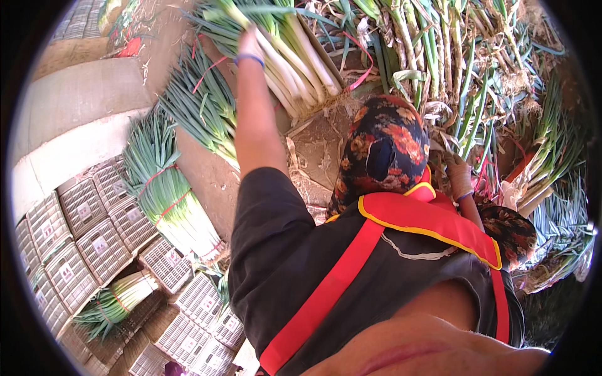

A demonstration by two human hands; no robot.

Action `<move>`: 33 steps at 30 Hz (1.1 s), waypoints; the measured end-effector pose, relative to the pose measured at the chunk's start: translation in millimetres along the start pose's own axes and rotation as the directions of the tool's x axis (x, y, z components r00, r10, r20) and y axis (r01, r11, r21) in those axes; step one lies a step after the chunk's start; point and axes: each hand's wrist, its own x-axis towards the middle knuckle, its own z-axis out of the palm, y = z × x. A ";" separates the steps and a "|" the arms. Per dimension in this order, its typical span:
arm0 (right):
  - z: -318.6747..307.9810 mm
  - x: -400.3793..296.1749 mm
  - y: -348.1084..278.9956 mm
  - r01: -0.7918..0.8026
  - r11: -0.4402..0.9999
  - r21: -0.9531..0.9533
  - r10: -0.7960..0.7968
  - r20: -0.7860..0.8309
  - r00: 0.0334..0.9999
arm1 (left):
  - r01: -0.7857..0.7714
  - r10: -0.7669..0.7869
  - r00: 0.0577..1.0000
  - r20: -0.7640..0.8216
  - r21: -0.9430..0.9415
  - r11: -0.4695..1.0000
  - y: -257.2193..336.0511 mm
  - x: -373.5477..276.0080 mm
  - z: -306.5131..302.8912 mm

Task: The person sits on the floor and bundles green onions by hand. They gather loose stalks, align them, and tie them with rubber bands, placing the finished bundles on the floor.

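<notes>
My left hand (250, 44), with a blue band at the wrist, is closed around a leek (270, 54) above a row of trimmed leeks (310, 70). These lie against a thin upright board (324, 51), their roots toward me. My right hand (457, 176) is at the near edge of a heap of untrimmed leeks (435, 51) with dry leaves and roots. Its fingers are partly hidden, so I cannot tell whether they grip anything. Pink strings (487, 171) hang beside it.
A tied leek bundle (176, 197) stands at the left beside loose green leaves (202, 94). Stacked plastic crates (101, 244) fill the lower left, with another tied bundle (120, 298) among them. More leeks (548, 155) lie at the right. Dry scraps (301, 162) litter the ground.
</notes>
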 end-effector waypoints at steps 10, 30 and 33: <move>-45.2 34.0 -21.4 -0.407 0.912 -0.062 0.373 0.540 0.754 | 0.142 -0.141 0.990 0.019 -0.025 0.990 -12.9 -75.6 0.1; -18.6 68.9 -38.2 -0.367 0.928 0.072 0.251 0.605 0.755 | 0.131 -0.099 0.975 -0.201 0.157 0.979 -87.3 -49.3 -16.8; -16.4 70.4 -41.5 -0.365 0.931 0.010 0.274 0.643 0.716 | 0.090 -0.048 0.988 -0.144 0.303 0.949 -110.3 -42.1 -32.0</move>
